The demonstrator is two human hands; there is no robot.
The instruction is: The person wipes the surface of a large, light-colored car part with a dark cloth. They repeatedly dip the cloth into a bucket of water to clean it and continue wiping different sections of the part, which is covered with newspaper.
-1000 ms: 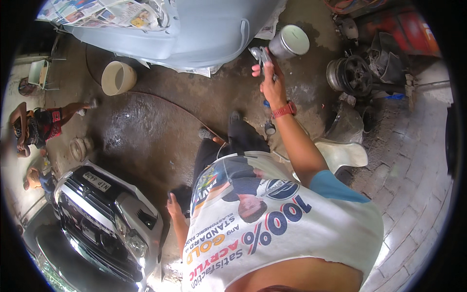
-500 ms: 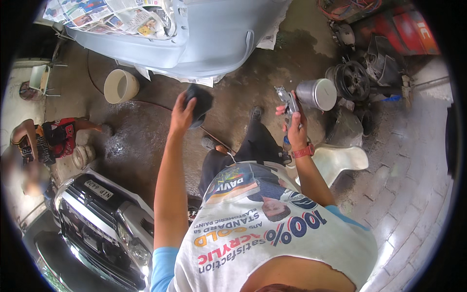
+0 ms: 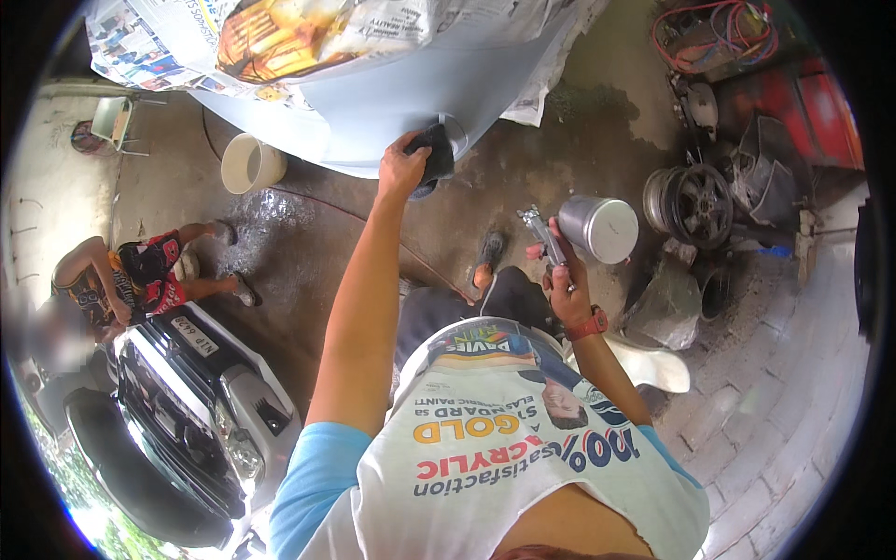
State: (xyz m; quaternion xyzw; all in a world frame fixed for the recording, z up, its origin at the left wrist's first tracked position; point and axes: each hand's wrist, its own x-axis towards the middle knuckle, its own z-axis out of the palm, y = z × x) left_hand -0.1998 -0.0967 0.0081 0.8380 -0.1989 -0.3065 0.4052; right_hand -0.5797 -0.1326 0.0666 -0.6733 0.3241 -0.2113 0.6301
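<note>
My left hand (image 3: pixel 403 170) is closed around a dark, soft-looking cloth (image 3: pixel 436 156). The arm reaches forward, and the cloth overlaps the lower edge of a light grey car body panel (image 3: pixel 373 107); whether it touches the surface I cannot tell. Sheets of newspaper (image 3: pixel 280 42) cover the area above the panel. In my right hand (image 3: pixel 571 299) is a metal spray gun (image 3: pixel 544 238), gripped by its handle and held low on the right. The gun's round silver paint cup (image 3: pixel 611 231) sticks out to the right of the fingers.
A cream bucket (image 3: pixel 250 166) stands on the wet floor beside a thin hose (image 3: pixel 327 203). Wheel rims (image 3: pixel 700 205) and scrap lie right, near a red cabinet (image 3: pixel 831 117). A white plastic seat (image 3: pixel 653 369) is behind my right arm. Left, a person (image 3: pixel 112 275) sits by a car front (image 3: pixel 201 401).
My left hand has moved forward and right with the cloth, up to the grey panel. I have come closer to the panel; the spray gun stays in my right hand, slightly lower.
</note>
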